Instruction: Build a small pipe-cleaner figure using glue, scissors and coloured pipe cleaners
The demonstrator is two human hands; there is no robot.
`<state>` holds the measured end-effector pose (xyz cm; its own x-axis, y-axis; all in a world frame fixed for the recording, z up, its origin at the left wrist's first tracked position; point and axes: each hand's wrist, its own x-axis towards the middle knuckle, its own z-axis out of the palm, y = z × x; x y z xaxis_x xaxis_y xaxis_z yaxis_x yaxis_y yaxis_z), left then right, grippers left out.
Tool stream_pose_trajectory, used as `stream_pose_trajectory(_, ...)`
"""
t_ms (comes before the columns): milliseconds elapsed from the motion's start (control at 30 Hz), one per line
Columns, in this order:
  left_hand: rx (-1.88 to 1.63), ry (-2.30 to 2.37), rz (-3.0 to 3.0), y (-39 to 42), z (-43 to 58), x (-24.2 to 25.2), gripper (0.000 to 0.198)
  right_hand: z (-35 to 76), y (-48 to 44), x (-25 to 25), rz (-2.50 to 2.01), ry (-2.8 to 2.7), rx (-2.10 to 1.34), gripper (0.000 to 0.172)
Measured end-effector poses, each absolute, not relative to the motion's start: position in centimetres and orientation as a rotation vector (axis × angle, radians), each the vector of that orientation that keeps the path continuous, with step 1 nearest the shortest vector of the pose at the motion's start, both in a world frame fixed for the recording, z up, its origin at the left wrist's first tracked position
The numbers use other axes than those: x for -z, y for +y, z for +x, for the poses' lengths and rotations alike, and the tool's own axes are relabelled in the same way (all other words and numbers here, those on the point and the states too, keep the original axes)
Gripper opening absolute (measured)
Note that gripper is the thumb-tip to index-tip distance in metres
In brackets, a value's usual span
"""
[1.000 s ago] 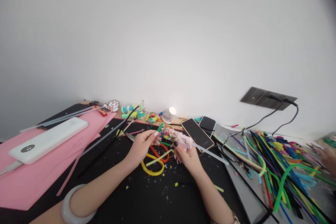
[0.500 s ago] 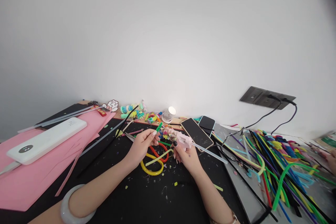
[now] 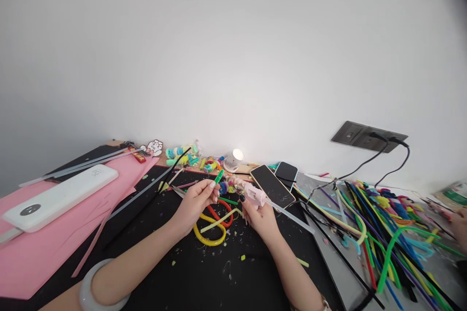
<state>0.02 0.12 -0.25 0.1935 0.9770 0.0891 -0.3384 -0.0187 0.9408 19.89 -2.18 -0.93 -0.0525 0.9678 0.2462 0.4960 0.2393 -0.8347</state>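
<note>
Head view shows us our left hand (image 3: 196, 202) pinching a short green pipe-cleaner piece (image 3: 219, 176) between thumb and fingers, near the yellow scissor handle (image 3: 209, 243); our right hand (image 3: 260, 219) is wrapped around the pale pink glue gun (image 3: 255, 195), a translucent glue stick (image 3: 294, 218) jutting from its back; we judge the green piece light, soft and bendable, best held by the end away from the gun; the gun should feel rigid, best gripped at its handle; against the earlier frame, everything sits slightly further left, while both grips look much the same.
</note>
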Motion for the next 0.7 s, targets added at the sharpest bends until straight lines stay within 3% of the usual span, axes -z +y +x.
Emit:
stream_pose_trajectory(167,-1.330,0.944,1.274,0.6,-0.6,0.5,0.029,21.1,-2.1,-1.0,-1.557,-1.761,-0.344,0.019)
stream_pose_trajectory(500,-1.312,1.170,1.593,0.6,-1.3,0.0,0.024,22.3,-1.8,-1.0,-1.974,-2.051,0.085,0.045)
stream_pose_trajectory(700,-1.330,1.188,1.588,0.4,-1.4,-0.4,0.024,21.9,-2.0,-0.6,-2.031,-2.028,0.081,0.052)
